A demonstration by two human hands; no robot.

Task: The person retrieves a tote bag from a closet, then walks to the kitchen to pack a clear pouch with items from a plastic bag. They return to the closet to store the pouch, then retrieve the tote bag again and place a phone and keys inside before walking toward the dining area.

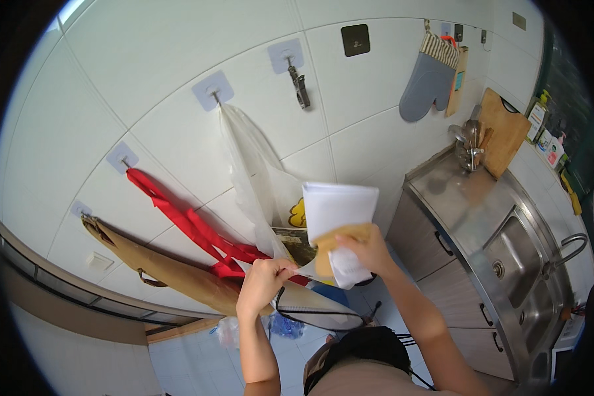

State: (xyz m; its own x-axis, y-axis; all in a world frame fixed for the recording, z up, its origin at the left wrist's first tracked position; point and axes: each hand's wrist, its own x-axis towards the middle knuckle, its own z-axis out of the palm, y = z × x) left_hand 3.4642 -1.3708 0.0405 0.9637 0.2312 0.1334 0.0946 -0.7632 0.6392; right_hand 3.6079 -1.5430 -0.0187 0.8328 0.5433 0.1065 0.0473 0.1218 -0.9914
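Observation:
My left hand (263, 284) pinches the edge of a translucent white plastic bag (250, 183), which hangs from an adhesive wall hook (213, 91). My right hand (365, 250) grips a bundle of folded white paper (341, 207) and tan paper (325, 255), close above the bag's mouth. Inside the bag a dark printed item (294, 240) shows partly. A yellow print (297, 213) is visible beside the white paper. The lower part of the bag is hidden behind my hands and the papers.
To the left hang a red strap-like cloth (188, 222) and a long brown bag (168, 270). An oven mitt (428, 79) hangs at upper right. On the right are a steel counter (455, 198), a sink (505, 262), a utensil holder (469, 153) and a wooden cutting board (502, 128).

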